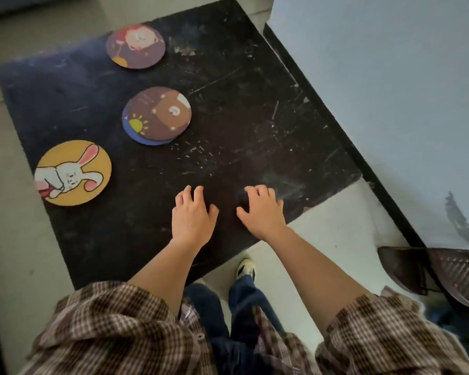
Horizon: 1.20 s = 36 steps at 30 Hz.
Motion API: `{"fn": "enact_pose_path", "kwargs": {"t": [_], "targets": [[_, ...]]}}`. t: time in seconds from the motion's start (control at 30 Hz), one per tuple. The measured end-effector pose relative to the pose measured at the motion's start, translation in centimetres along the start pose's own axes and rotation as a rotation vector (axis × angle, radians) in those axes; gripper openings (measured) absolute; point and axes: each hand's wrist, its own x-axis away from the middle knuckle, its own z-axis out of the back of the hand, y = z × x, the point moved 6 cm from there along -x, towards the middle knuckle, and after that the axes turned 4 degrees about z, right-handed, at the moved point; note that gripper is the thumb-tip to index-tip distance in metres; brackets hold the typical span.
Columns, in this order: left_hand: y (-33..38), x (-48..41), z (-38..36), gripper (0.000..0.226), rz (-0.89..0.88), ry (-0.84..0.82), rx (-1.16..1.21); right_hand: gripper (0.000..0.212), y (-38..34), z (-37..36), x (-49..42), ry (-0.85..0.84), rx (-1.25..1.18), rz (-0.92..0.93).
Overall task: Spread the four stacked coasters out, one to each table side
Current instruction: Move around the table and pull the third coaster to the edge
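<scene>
Round coasters lie on a black scuffed table [255,117]. A yellow rabbit coaster [73,173] sits at the table's left edge. Near the far edge lies a purple lion coaster [135,46]. In the middle, a brown bear coaster [159,113] rests on a blue coaster [144,139], of which only a lower sliver shows. My left hand [192,215] and my right hand [260,209] lie flat on the table near its front edge, fingers apart, holding nothing, well clear of every coaster.
A pale wall with a dark skirting [336,125] runs along the table's right side. A brown woven basket [450,274] stands on the floor at the right. My feet [245,267] are on the light floor below the front edge.
</scene>
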Motion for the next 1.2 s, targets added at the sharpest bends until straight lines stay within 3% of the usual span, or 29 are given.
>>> {"fn": "enact_pose_path", "kwargs": {"t": [0.3,0.67,0.97,1.1,1.2], "targets": [[-1.0,-2.1,1.8,0.056,0.238,0.113,0.123,0.051,-2.2,1.6,-5.9,-0.025,0.055,0.220],[-3.9,-11.3,6.7,0.054,0.299,0.272,0.187,0.053,-9.3,2.3,-15.7,-0.051,-0.093,0.202],[-6.0,-17.6,8.4,0.065,0.381,0.205,-0.019,0.055,-11.7,2.6,-20.9,-0.018,-0.410,0.024],[-5.7,-17.5,8.2,0.062,0.421,0.230,0.114,0.034,-11.6,2.3,-21.4,0.088,-0.857,-0.287],[-5.7,-17.6,9.1,0.059,0.489,0.344,0.334,0.023,-11.9,2.2,-21.9,0.079,-0.987,-0.369]]}}
